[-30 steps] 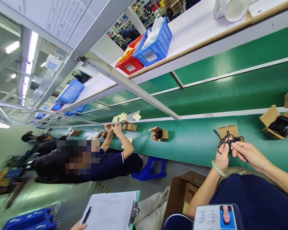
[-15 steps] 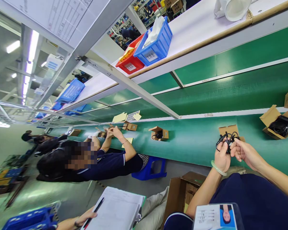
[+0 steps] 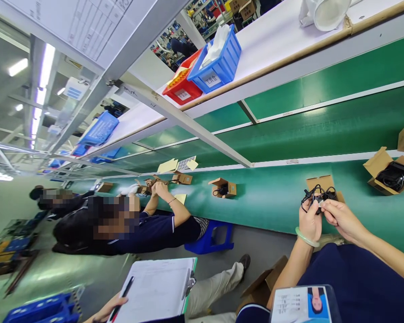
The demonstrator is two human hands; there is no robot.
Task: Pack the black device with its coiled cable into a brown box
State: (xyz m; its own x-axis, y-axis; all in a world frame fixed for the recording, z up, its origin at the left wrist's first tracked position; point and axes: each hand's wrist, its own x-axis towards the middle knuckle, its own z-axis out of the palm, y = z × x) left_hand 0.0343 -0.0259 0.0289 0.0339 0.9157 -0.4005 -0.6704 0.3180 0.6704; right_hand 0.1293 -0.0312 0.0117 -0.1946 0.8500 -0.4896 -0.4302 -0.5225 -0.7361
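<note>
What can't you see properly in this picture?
All in the head view:
- Black cable: part is hidden by the left hand.
- Pale bit at the right hand's fingertips: too small to name.
- Cardboard box behind the cable: its inside is hidden by cable and hands.
- Floor carton: mostly hidden by the left arm and its flaps.
- ID badge: cut off by the bottom edge, writing too small.
</note>
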